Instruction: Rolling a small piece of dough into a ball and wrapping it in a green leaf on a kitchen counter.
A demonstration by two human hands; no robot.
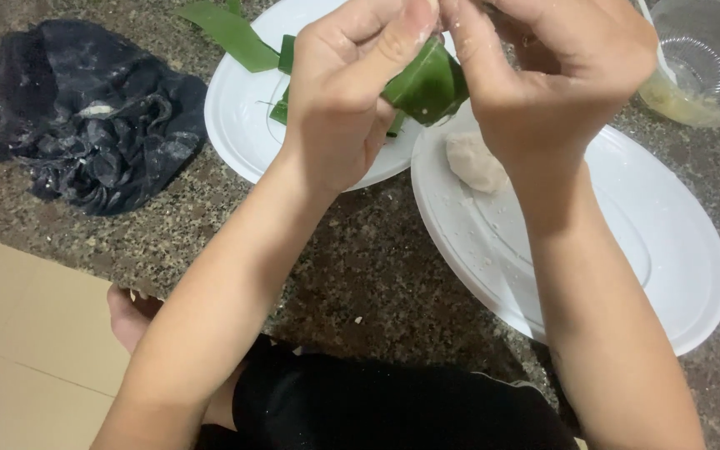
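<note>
A folded green leaf parcel (428, 86) is held up between both hands, above the place where two white plates meet. The left hand (345, 100) grips it from the left, thumb and forefinger pressed together on the parcel's top edge, the other fingers curled in behind. The right hand (543, 79) closes on the same top edge from the right, its fingertips pinching the leaf; flecks of pale dough cling to the fingers of both hands.

Below the parcel, a round white plastic plate (239, 125) carries loose strips of green leaf (228, 33), one of which reaches past its far rim. Overlapping its right side lies a large oval white plastic platter (668, 250), with a lump of pale dough (474, 162) near its upper left and crumbs scattered around that; the rest of its surface is bare. At the top right corner stands a clear plastic bowl (710, 62) with a yellowish mix at its bottom, just beside the platter's rim.

All of this rests on a speckled brown stone slab (360, 267). A crumpled dark cloth dusted with flour (93, 117) lies well apart to the left. The slab's near edge runs diagonally at lower left, with a tan floor (27, 358) beyond it.
</note>
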